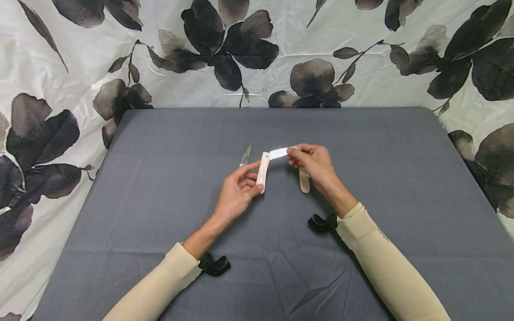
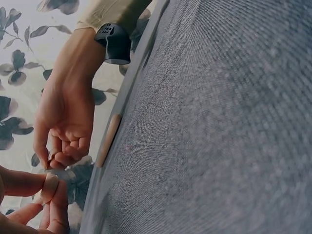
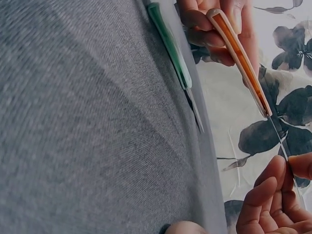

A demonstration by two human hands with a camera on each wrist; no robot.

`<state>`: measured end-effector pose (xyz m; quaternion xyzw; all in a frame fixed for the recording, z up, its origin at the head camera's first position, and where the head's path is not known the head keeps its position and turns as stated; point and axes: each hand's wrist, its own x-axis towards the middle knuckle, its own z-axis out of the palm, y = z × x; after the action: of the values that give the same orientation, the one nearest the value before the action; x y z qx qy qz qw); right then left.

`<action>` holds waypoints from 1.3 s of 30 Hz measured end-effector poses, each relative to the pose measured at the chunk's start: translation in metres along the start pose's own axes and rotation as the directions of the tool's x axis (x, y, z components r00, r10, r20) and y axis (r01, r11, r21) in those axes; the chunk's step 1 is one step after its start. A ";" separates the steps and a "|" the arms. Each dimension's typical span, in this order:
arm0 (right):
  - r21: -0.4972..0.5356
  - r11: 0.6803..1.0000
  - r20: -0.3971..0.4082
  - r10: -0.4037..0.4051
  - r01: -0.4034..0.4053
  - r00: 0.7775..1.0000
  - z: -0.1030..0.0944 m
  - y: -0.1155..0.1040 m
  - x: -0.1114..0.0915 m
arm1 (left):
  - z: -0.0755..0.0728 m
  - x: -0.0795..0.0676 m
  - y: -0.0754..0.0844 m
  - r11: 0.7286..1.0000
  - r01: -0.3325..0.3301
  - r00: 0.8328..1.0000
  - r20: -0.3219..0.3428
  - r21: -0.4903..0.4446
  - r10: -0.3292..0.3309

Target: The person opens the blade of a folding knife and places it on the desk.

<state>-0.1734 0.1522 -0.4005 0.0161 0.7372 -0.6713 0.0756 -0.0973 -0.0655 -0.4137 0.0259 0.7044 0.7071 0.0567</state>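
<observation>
My left hand (image 1: 237, 192) grips a folding knife by its pale handle (image 1: 263, 171), which shows an orange inner side in the right wrist view. The knife's blade (image 1: 279, 153) stands unfolded toward the right. My right hand (image 1: 316, 166) pinches that blade near its tip between thumb and fingers, and part of it is hidden there. Beyond the left hand lies a second knife (image 1: 245, 155), its blade out and its green-sided handle (image 3: 169, 48) showing in the right wrist view. Under the right hand rests a pale, rounded handle (image 1: 304, 180), its upper end covered by the fingers.
Grey cloth (image 1: 160, 178) covers the table, with creases (image 1: 317, 292) near the front. A white sheet with dark flowers (image 1: 229, 40) hangs behind the far edge. Black wrist cameras (image 1: 214, 265) sit on both cream sleeves (image 1: 385, 258).
</observation>
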 end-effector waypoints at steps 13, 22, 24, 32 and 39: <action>0.166 0.986 0.010 0.031 -0.032 0.999 0.003 -0.005 0.007 | 0.004 -0.002 -0.001 1.000 -0.008 1.000 0.008 0.003 0.008; 0.177 0.984 0.023 0.026 -0.030 0.999 0.006 -0.007 0.012 | 0.006 -0.003 -0.002 1.000 -0.016 1.000 0.021 0.014 0.016; 0.190 0.981 0.024 0.029 -0.033 0.999 0.007 -0.008 0.013 | 0.007 -0.003 -0.002 1.000 -0.020 0.999 0.026 0.021 0.020; 0.223 0.974 0.019 0.031 -0.035 0.999 0.010 -0.007 0.017 | 0.008 -0.004 -0.002 0.999 -0.028 0.999 0.044 0.033 0.027; 0.181 0.982 0.025 0.046 -0.050 0.999 0.014 -0.004 0.021 | 0.008 -0.006 -0.004 0.999 -0.013 0.999 0.045 0.044 0.011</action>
<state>-0.1933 0.1364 -0.4007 0.0335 0.6713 -0.7340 0.0976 -0.0900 -0.0584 -0.4176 0.0472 0.7182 0.6909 0.0680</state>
